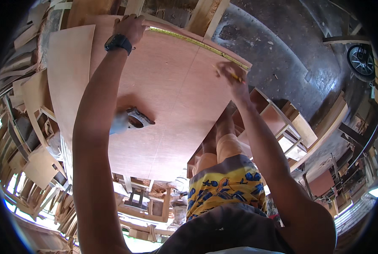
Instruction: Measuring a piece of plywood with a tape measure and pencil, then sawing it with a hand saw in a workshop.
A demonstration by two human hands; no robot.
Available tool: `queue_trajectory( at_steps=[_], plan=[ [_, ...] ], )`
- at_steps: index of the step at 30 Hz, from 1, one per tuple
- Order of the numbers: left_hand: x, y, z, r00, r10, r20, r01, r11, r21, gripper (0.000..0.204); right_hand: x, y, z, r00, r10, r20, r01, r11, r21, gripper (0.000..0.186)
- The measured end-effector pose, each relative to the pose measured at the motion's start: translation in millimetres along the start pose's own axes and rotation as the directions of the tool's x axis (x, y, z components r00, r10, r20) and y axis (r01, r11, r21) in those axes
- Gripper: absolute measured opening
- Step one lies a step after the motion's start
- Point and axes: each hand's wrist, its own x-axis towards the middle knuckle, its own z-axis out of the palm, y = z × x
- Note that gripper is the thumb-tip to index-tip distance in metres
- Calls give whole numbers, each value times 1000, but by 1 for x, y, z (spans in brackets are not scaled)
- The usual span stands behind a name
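Plywood sheet, reddish-brown and broad, lies flat across the middle of the scene with a yellow tape measure stretched along its far edge. The left hand, a dark watch on its wrist, presses the tape's left end down at the far left corner, while the right hand pinches a pencil with its tip on the sheet near the far right corner, just beside the tape. A power tool rests on the sheet, partly hidden by the left forearm.
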Motion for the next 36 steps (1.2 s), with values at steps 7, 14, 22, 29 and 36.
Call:
queue_trajectory(
  at_steps=[7, 14, 22, 29, 36],
  plan=[
    [5, 7, 5, 996, 4, -88, -10, 998, -70, 31, 110, 23, 51, 953, -301, 36, 303, 949, -82, 17],
    [6, 1, 19, 986, 40, -164, -51, 997, -64, 29, 131, 35, 73, 1000, -16, 2, 15, 971, 239, 18],
    [7, 1, 19, 992, 19, -127, -28, 997, -68, 31, 140, 23, 63, 992, 74, -98, -46, 964, 260, 17],
    [9, -1, 18, 993, 26, -119, -30, 999, -32, 32, 134, 35, 79, 1000, 15, -10, -12, 967, 254, 21],
    [7, 4, 7, 999, 2, -49, -12, 978, -206, 18, 133, 32, 84, 1000, 9, 21, -12, 987, 161, 21]
  ],
)
